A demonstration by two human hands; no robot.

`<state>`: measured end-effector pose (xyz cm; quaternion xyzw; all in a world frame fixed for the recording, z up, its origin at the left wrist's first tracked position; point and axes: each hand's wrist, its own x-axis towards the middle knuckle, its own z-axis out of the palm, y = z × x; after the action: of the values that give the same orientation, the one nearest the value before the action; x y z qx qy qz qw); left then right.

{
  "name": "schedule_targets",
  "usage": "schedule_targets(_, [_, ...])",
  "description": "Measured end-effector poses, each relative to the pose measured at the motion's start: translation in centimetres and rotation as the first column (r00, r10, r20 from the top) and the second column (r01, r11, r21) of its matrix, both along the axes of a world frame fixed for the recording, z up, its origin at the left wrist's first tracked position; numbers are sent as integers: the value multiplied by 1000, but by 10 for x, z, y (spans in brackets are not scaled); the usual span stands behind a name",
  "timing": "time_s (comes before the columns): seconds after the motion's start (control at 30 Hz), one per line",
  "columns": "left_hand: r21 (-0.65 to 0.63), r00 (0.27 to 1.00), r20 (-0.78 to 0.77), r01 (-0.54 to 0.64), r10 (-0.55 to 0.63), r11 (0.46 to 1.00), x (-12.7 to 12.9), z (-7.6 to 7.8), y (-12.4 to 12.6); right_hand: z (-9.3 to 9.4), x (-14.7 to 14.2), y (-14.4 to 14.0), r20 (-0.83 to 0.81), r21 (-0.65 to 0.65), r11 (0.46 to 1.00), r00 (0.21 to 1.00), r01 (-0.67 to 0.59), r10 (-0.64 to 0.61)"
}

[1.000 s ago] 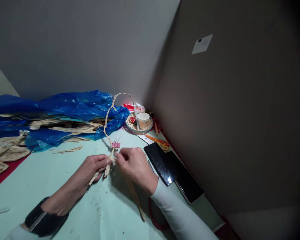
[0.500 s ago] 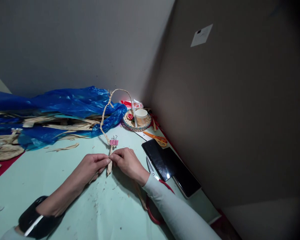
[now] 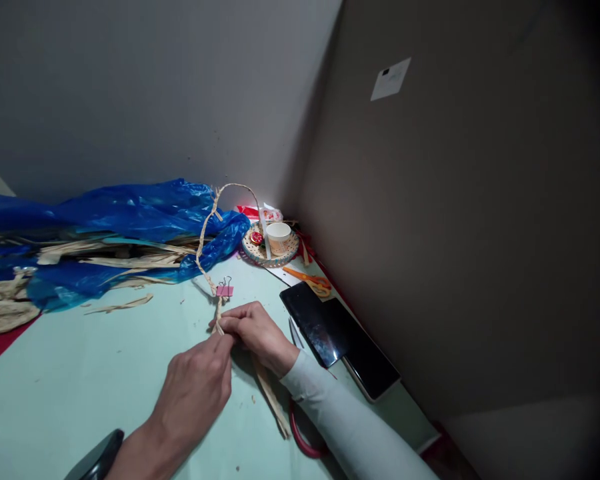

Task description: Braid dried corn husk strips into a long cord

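Against the green tabletop, both hands, left and right, seemingly pinch the straw braid; keep its strands taut below the pink clip.

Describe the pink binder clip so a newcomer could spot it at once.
Start at the blue plastic sheet along the back wall. On the pale green table before it, the pink binder clip grips a braided straw cord, just beyond both hands. Nothing else nearby is pink.
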<state>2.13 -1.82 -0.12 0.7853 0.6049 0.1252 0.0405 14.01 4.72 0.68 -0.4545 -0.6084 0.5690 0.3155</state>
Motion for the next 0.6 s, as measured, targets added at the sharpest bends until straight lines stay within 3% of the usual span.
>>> schedule_targets(0.1, [-18, 999, 26, 28, -28, 999, -3, 2, 2, 1, -1, 0, -89, -113, 993, 996, -34, 24])
schedule_targets(0.2, [-9, 970, 240, -44, 45, 999, -16, 11, 9, -1, -2, 1, -141, -139, 990, 990, -15, -5])
schedule_targets(0.3, [-38, 836, 506, -227, 215, 973, -30, 17, 23, -4, -4, 1, -180, -142, 990, 983, -3, -22])
schedule_targets(0.33, [-116, 761, 592, -244, 264, 963, -34, 18, 28, -4, -5, 1, -193, -142, 990, 981, -7, -20])
schedule_targets(0.4, [-331, 586, 748, -80, 313, 940, -38, 16, 37, -3, -5, 0, -217, -142, 989, 976, -29, -3])
schedule_targets(0.47, [-422, 486, 810, 92, 330, 902, -39, 12, 43, -2, -5, -1, -235, -141, 987, 971, -72, 38])
schedule_targets(0.6, [-460, 442, 831, 202, 338, 865, -41, 7, 48, -1, -4, 0, -174, -67, 989, 977, -132, 119])
